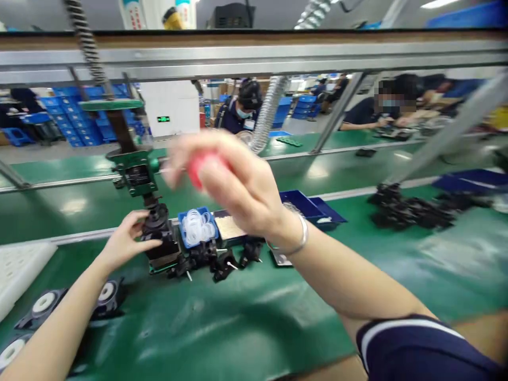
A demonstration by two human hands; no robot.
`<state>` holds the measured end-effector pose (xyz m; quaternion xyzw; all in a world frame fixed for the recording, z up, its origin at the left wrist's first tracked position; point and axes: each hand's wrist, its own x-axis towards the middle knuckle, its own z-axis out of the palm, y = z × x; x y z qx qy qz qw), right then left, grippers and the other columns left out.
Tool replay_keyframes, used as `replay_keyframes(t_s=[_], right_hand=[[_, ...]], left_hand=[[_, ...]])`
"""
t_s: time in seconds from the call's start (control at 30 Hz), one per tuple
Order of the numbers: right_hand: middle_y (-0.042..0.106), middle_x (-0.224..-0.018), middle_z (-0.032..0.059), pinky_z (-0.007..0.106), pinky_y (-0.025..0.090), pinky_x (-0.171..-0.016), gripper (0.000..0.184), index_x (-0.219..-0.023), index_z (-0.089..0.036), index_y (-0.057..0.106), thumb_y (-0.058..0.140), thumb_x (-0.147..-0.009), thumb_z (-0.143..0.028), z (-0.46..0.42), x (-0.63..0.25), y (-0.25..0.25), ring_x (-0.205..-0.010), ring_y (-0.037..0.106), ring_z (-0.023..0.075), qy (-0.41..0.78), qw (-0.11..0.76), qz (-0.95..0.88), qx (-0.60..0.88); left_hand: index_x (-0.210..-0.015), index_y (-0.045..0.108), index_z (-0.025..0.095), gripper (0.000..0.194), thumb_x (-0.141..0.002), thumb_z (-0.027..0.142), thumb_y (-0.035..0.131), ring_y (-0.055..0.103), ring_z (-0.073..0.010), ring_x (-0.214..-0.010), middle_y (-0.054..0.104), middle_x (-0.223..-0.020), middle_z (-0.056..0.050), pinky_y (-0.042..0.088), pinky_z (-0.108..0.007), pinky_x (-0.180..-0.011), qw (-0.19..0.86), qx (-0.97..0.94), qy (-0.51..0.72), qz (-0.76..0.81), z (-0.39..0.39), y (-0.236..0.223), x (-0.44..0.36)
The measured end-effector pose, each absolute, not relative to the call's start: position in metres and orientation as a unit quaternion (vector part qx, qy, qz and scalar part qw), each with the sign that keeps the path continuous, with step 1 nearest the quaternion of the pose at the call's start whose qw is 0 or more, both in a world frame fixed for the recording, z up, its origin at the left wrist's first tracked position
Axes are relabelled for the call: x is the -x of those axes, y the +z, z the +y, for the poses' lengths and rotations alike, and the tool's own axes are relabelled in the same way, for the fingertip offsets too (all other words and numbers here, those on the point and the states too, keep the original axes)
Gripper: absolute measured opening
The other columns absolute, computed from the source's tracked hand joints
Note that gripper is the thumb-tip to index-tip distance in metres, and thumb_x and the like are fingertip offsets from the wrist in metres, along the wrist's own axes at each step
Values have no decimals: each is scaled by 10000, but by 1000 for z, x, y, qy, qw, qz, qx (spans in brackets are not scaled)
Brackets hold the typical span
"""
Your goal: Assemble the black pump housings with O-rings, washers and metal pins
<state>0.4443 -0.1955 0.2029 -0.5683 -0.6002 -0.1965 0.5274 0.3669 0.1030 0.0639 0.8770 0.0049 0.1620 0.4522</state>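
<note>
A green hand press [137, 172] stands at the left of the bench. Below its ram sits a black part [157, 217] on a dark block [161, 246]. My left hand [127, 238] is at the press, its thumb and fingers curled about the black part from the left. My right hand [238, 185] is raised in front of me, smeared by motion, with its fingers closed round a red knob [204, 166]. The knob's link to the press is hidden or too blurred to follow.
Beside the press are a blue tray of clear rings [197, 227], several black parts [224, 264] and dark blue bins [301, 206]. Black parts with white rings [44, 302] and a white tray [24, 264] lie at left. A black pile [413, 209] lies right. Co-workers [242, 108] sit beyond.
</note>
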Motion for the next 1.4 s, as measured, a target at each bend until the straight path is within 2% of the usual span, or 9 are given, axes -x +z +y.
replay_keyframes(t_s=[0.1, 0.27, 0.33, 0.43, 0.83, 1.0, 1.17, 1.27, 1.4], right_hand=[[539, -1431, 43, 254, 457, -1044, 379, -1403, -217, 412, 327, -1073, -382, -215, -481, 213, -1287, 555, 132, -235, 530, -507, 638], [737, -1045, 116, 309, 524, -878, 279, -1010, -132, 711, 565, -986, -369, -263, -566, 143, -996, 693, 225, 2, 156, -320, 935], [735, -899, 141, 339, 549, -794, 196, -856, -94, 723, 725, -881, -288, -282, -590, 106, -885, 709, 255, 58, 95, -276, 955], [705, -1037, 89, 369, 574, -823, 216, -1025, -128, 690, 686, -925, -319, -301, -608, 65, -924, 687, 207, 87, 61, -258, 960], [722, -1034, 59, 392, 547, -893, 201, -999, -139, 697, 644, -955, -328, -319, -626, 36, -966, 684, 190, 59, 126, -281, 950], [785, -917, 62, 240, 497, -770, 116, -892, -177, 790, 691, -895, -237, -323, -625, 41, -897, 718, 200, 40, 173, -274, 945], [781, -831, 76, 228, 468, -689, 75, -802, -162, 790, 757, -830, -224, -322, -626, 40, -811, 712, 203, 19, 218, -256, 942], [770, -809, 73, 227, 467, -676, 56, -762, -146, 755, 781, -796, -183, -325, -625, 43, -777, 702, 190, -10, 253, -237, 938], [746, -759, 53, 235, 495, -651, 73, -830, -143, 711, 693, -875, -198, -344, -613, 56, -694, 697, 166, -48, 318, -208, 924]], left_hand=[[-1219, 564, 276, 577, -719, 367, 836, 549, -289, -1300, 520, -1384, -84, 478, -470, -1086, 380, -911, 142, -71, 73, 47, -336], [-1242, 602, 380, 520, -761, 310, 786, 592, -294, -1266, 556, -1332, -75, 511, -481, -1052, 406, -905, 68, -101, -14, -23, -303], [-1251, 595, 417, 564, -730, 336, 796, 602, -314, -1253, 562, -1316, -82, 535, -482, -1024, 448, -887, 47, -95, -45, -44, -306], [-1291, 574, 449, 579, -750, 393, 774, 582, -319, -1277, 554, -1340, -92, 537, -468, -1024, 481, -870, 6, -104, -68, -51, -316], [-1226, 660, 388, 415, -841, 543, 651, 586, -322, -1254, 542, -1352, -109, 521, -479, -1024, 509, -859, -4, -55, -75, -50, -318], [-1381, 544, 379, 671, -800, 711, 598, 535, -357, -1302, 477, -1433, -125, 467, -503, -1077, 414, -901, 69, -108, -76, -8, -327], [-1268, 606, 313, 320, -952, 322, 559, 574, -259, -1238, 608, -1314, -74, 448, -431, -1069, 266, -917, 204, -219, -99, 69, -422], [-1087, 692, 218, 224, -983, 245, 496, 625, -270, -1151, 701, -1173, -102, 443, -455, -1008, 68, -963, 94, -243, -131, 89, -501], [-879, 705, 160, 85, -867, 244, 708, 684, -236, -929, 727, -895, -70, 511, -425, -905, 11, -971, -30, -238, -164, 85, -569]])
